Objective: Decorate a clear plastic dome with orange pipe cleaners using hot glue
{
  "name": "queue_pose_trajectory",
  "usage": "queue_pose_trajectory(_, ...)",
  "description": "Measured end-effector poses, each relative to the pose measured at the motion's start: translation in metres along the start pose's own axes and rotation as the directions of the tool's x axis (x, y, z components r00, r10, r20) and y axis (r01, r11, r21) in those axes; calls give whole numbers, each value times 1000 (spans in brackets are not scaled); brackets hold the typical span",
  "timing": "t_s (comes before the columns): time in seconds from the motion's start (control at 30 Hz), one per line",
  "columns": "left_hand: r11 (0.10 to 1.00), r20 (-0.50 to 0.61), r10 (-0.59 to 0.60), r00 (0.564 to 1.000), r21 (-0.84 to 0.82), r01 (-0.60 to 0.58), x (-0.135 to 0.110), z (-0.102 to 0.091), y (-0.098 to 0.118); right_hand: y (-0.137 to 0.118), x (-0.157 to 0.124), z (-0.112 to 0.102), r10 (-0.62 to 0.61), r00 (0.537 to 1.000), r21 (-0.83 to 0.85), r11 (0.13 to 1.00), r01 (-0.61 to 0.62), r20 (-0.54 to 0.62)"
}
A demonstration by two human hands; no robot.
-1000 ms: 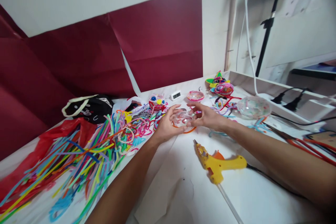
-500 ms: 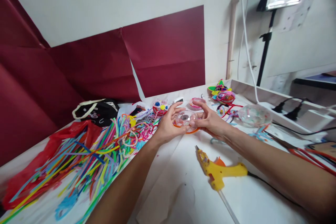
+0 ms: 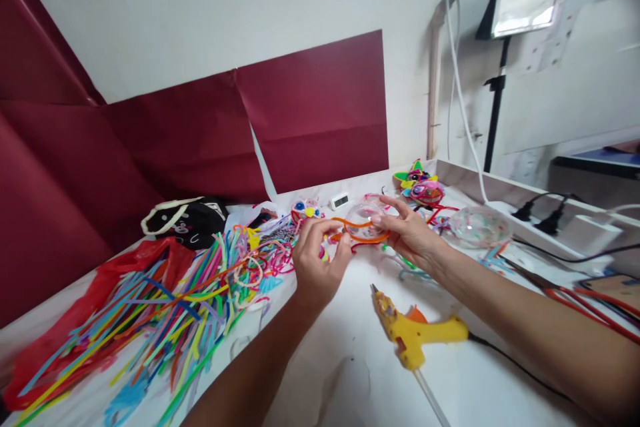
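Out in front of me, my right hand [image 3: 407, 232] pinches a clear round plastic piece [image 3: 361, 215] by its right side. An orange pipe cleaner [image 3: 373, 238] runs around the near side of that piece in a loop. My left hand [image 3: 320, 259] has its thumb and fingers closed on the left end of the loop. Below the hands, a yellow hot glue gun [image 3: 417, 335] lies on the white table with a clear glue stick in its back. A ball-like craft with blue eyes [image 3: 303, 210] sits just beyond my left hand.
Many coloured pipe cleaners [image 3: 195, 320] and a red plastic bag [image 3: 173, 250] cover the left. Behind them lies a black pouch [image 3: 193, 225]. To the right are a clear plastic bowl [image 3: 480, 227], red-handled scissors [image 3: 565, 297] and a power strip [image 3: 580, 233]. A small white digital device [image 3: 340, 201] stands behind.
My left hand has moved off the clear piece's side onto the orange pipe cleaner, pulling its loop out to the left. My right hand keeps the clear piece. The view has tilted up slightly.
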State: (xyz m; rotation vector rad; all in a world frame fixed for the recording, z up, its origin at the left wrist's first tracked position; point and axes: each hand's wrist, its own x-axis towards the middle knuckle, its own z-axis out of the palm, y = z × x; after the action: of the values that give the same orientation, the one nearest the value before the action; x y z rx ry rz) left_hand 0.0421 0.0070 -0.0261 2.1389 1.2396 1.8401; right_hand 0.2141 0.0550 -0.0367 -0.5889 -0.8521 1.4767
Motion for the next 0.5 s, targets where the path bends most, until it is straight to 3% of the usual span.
queue_pose_trajectory(0.07, 971, 159, -195, 968, -109, 214, -10, 6, -1, -1, 1, 0, 0, 1000, 35, 999, 1, -18)
queue_pose_trajectory(0.17, 772, 463, -425, 778, -263, 579, -19, 20, -6, -1, 0, 3, -7, 999, 72, 997, 9, -32)
queue_pose_trajectory(0.23, 603, 522, -495, 695, -369, 707, -21, 30, -8, 0, -2, 5, -15, 1000, 93, 995, 17, -27)
queue_pose_trajectory(0.37, 356, 504, -492, 710, -628, 692, -16, 42, -2, 5, -4, 8, -5, 1000, 100, 995, 6, -10)
queue_pose_trajectory(0.43, 296, 468, -513, 719, -690, 660, -13, 46, 2, 8, -5, 8, -2, 1000, 105, 995, 2, -2)
queue_pose_trajectory(0.5, 291, 432, -533, 727, -713, 638, -11, 49, 3, 11, -4, 8, -4, 1000, 113, 994, 3, 9)
